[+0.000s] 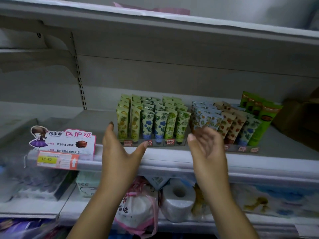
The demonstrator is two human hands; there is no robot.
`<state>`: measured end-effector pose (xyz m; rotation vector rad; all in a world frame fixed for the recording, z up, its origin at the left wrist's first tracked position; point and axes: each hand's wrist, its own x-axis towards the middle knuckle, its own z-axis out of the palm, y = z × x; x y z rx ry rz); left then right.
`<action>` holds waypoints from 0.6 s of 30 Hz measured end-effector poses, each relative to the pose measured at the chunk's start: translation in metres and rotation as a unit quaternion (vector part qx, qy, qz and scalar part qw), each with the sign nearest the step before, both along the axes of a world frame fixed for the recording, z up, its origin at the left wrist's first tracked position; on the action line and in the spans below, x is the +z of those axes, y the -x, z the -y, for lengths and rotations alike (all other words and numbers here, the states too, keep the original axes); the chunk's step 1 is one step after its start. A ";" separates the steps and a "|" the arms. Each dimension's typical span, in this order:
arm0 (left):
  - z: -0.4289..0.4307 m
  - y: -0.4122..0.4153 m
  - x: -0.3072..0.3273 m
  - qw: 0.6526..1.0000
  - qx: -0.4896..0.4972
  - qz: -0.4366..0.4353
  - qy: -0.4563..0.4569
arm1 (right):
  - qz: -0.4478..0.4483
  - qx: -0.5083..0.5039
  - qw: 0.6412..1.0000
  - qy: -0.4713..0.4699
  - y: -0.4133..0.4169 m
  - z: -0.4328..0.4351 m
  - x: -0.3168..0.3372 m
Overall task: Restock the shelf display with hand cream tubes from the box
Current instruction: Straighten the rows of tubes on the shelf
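Note:
Rows of floral hand cream tubes stand upright in a clear display tray on the grey shelf. A second tray to the right holds more tubes in blue, tan and green prints. My left hand is raised just left of the first tray, fingers straight and thumb spread, holding nothing. My right hand hovers in front of the gap between the two trays, fingers loosely bent and blurred, with nothing in it. No box of tubes shows clearly.
A pink promo sign and a yellow price tag sit at the shelf's left front. A brown carton stands at the far right. Below are toilet paper rolls and a pink-trimmed bag. Another shelf hangs overhead.

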<state>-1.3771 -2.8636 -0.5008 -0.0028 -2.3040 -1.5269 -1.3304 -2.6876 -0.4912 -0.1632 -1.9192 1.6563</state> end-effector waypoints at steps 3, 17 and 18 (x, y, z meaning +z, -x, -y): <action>-0.002 -0.001 0.002 1.000 0.006 0.006 0.030 | 0.048 -0.002 0.999 0.001 -0.002 0.002 -0.021; 0.005 0.010 -0.002 0.996 0.031 0.001 0.087 | 0.133 0.020 0.988 -0.074 0.030 0.000 -0.017; 0.005 0.011 -0.002 0.996 0.033 0.000 0.085 | 0.133 0.018 0.988 -0.077 0.031 0.000 -0.018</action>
